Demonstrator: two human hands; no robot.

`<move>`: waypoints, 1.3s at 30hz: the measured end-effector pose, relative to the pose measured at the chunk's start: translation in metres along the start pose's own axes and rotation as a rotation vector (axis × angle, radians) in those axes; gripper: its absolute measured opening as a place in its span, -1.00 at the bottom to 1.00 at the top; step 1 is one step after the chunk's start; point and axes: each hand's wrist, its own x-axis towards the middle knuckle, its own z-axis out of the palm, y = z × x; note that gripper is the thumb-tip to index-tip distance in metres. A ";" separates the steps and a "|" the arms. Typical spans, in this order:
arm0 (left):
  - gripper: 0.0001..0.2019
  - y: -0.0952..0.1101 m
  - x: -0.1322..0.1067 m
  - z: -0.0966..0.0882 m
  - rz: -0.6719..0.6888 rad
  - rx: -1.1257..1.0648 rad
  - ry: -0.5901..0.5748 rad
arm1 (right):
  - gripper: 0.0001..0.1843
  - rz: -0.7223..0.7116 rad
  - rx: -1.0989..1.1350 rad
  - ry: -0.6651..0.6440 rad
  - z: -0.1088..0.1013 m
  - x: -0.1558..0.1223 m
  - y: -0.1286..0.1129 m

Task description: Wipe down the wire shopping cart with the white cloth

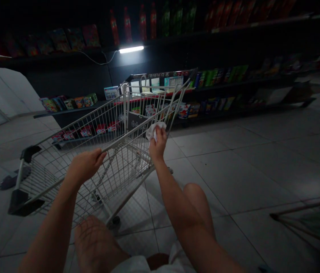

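A wire shopping cart (120,163) stands right in front of my knees, its basket showing bare wire and black plastic corners at the left end. My left hand (87,163) is closed around the cart's near top rail. Farther along that side, my right hand (158,143) grips a crumpled white cloth (152,131), which is pressed against the wire near the handle end. A dark panel (137,123) with pale markings hangs inside the basket. The cart's handle bar (162,74) is at the far end, toward the shelves.
Dark shelves (216,89) run across the back with bottles, boxes and bags. A lit tube lamp (131,49) hangs under the upper shelf, its cable drooping left. Pale floor tiles (250,163) spread to the right. A folding frame (298,212) stands at the right edge.
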 end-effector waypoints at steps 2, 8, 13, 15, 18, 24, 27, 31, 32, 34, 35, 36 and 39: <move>-0.56 0.000 -0.002 0.000 0.000 0.011 -0.005 | -0.32 -0.028 -0.033 -0.029 0.008 0.009 -0.016; -0.52 -0.002 -0.003 -0.001 -0.007 0.030 -0.029 | -0.29 -0.155 -0.042 -0.275 0.009 -0.070 -0.054; -0.55 -0.006 -0.003 -0.001 0.010 0.016 -0.029 | -0.41 -0.208 0.020 -0.379 -0.010 -0.088 -0.023; -0.55 -0.007 -0.005 -0.001 0.008 0.024 -0.023 | -0.40 -0.104 -0.007 -0.238 -0.011 -0.067 -0.005; -0.55 -0.007 -0.007 -0.001 0.003 0.006 -0.016 | -0.29 0.026 -0.111 -0.142 -0.001 -0.045 0.014; -0.55 -0.006 -0.008 -0.002 -0.017 0.007 -0.032 | -0.26 0.100 -0.252 -0.340 0.015 -0.115 0.032; -0.55 -0.006 -0.008 -0.002 -0.023 0.001 -0.027 | -0.30 0.129 -0.186 -0.412 0.008 -0.144 0.041; -0.54 -0.008 -0.008 -0.001 -0.007 -0.003 -0.025 | -0.32 0.044 -0.113 -0.222 0.003 -0.121 0.022; -0.54 -0.008 -0.008 -0.001 -0.004 -0.005 -0.021 | -0.30 -0.005 -0.114 -0.191 0.004 -0.109 0.013; -0.53 -0.009 -0.009 0.000 0.002 -0.004 -0.007 | -0.27 -0.114 -0.130 -0.214 0.009 -0.092 -0.004; -0.52 -0.009 -0.009 0.001 0.002 0.002 -0.002 | -0.26 -0.157 -0.146 -0.245 0.013 -0.089 -0.009; -0.51 -0.009 -0.009 0.001 0.001 0.010 0.002 | -0.26 -0.185 -0.164 -0.275 0.016 -0.091 -0.012; -0.50 -0.010 -0.010 0.001 0.004 0.024 0.010 | -0.28 -0.170 -0.186 -0.321 0.022 -0.121 -0.001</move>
